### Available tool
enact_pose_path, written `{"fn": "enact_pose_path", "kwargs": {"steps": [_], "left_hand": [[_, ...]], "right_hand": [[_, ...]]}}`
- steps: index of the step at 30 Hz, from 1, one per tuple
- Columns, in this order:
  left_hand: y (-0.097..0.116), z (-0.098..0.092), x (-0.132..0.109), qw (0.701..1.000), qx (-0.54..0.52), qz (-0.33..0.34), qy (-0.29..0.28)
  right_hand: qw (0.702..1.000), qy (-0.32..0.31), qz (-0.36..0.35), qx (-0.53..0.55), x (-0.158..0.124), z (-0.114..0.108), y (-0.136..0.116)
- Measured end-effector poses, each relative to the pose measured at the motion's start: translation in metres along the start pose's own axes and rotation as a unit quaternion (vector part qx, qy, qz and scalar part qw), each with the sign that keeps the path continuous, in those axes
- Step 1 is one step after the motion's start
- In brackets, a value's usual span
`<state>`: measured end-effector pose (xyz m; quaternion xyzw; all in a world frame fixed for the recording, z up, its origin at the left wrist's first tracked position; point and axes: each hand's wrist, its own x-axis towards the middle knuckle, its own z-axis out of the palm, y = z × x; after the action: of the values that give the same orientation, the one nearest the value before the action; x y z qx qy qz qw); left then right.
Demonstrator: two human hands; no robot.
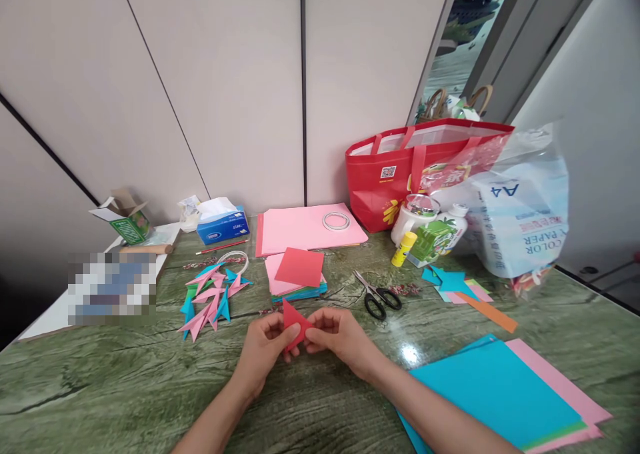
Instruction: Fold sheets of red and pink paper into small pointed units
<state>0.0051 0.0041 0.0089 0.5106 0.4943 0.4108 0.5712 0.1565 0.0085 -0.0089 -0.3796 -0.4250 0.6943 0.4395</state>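
Just below the middle of the frame, both hands meet over the green marbled surface [125,387] and hold a red folded paper [293,319], a pointed triangular piece standing a little above the surface with its tip up. The left hand [265,347] comes in from the lower left; its grip is pressed together on the paper's lower left edge, thumb on the front. The right hand [340,337] comes in from the lower right, and its grip pinches the paper's right corner between thumb and fingertips. Just above the hands lies a stack of coloured paper squares [299,269] with a red square on top, and behind it a pile of larger pink sheets [300,231] carries a roll of tape [336,221]. Left of the hands sits a cluster of folded pink and blue paper points [210,299], touching one another. Right of the stack, black-handled scissors [377,297] lie shut. Farther up and right stand a yellow glue stick [403,249] and a red tote bag [385,174], beside a plastic bag [520,221] printed with "A4 COLOR PAPER" (the lettering reads upside down). A blue tissue box [223,224] rests at centre left by the wall. In the lower right corner a large teal sheet [495,391] lies on pink ones.
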Motion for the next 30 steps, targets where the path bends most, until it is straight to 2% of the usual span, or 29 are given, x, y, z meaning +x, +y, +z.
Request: {"fn": "enact_pose_path", "kwargs": {"steps": [5,10,15,19,25,30], "left_hand": [[-0.0005,0.0014,0.0007,0.999,-0.007,-0.017,-0.034],[0.0014,0.0035,-0.0017,1.000,0.000,-0.023,-0.002],[0.0050,0.0021,-0.0016,0.999,-0.015,-0.013,-0.028],[0.0064,0.0001,-0.0014,0.999,-0.020,-0.005,-0.039],[0.0052,0.0007,-0.0027,0.995,-0.038,-0.046,-0.083],[0.0002,0.0006,-0.0011,0.991,-0.100,-0.079,-0.033]], "right_hand": [[1.000,0.009,0.014,-0.018,-0.0019,0.0052,-0.0001],[1.000,0.016,0.012,0.019,-0.0044,0.0058,-0.0028],[0.999,0.001,0.022,0.032,-0.0020,0.0030,-0.0015],[0.999,0.034,0.021,0.033,-0.0005,0.0040,-0.0022],[0.998,0.037,0.023,0.054,-0.0034,0.0078,-0.0068],[0.997,0.028,0.028,0.066,-0.0060,0.0099,-0.0049]]}}
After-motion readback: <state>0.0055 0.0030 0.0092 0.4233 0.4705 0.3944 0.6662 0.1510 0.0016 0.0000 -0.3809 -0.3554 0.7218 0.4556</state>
